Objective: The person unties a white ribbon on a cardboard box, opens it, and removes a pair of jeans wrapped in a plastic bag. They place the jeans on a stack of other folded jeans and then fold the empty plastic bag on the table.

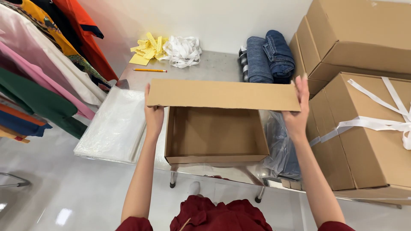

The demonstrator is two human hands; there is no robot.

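Note:
An open brown cardboard box point(214, 134) stands at the near edge of a grey metal table point(214, 66). It looks empty inside. Its far flap point(222, 95) is lifted and tilted toward me. My left hand point(153, 113) grips the flap's left end. My right hand point(297, 109) grips its right end, fingers up along the edge.
A stack of clear plastic bags point(115, 124) lies left of the box, bagged jeans point(282, 145) right of it. Folded jeans point(267, 57), white ribbons point(182, 51), yellow tags point(147, 48) and a pencil point(150, 70) lie at the back. Stacked cartons point(364, 85) stand right; hanging clothes point(38, 72) left.

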